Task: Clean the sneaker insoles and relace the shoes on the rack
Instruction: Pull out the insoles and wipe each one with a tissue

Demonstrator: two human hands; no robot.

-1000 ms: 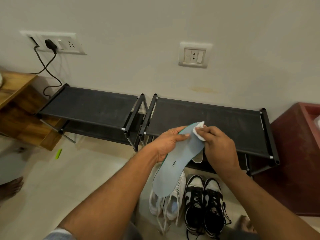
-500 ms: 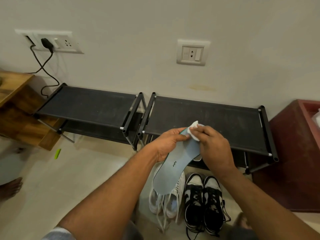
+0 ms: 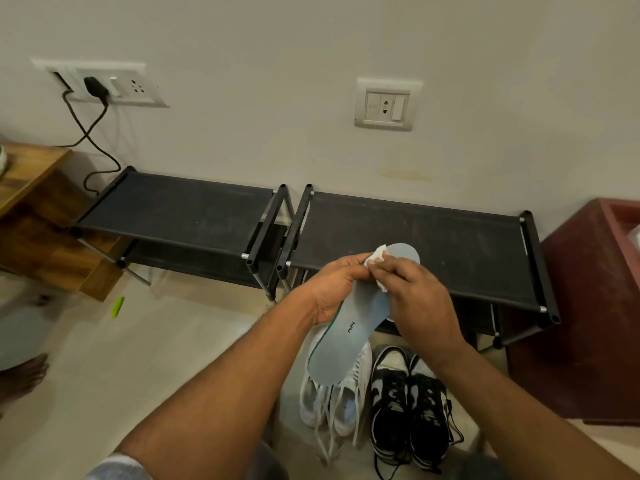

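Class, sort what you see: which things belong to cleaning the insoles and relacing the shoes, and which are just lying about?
For the job: insole, wipe, left hand, right hand, white sneakers, black-and-white sneakers, rack.
Lying about: small green thing, charger, wooden table, red cabinet.
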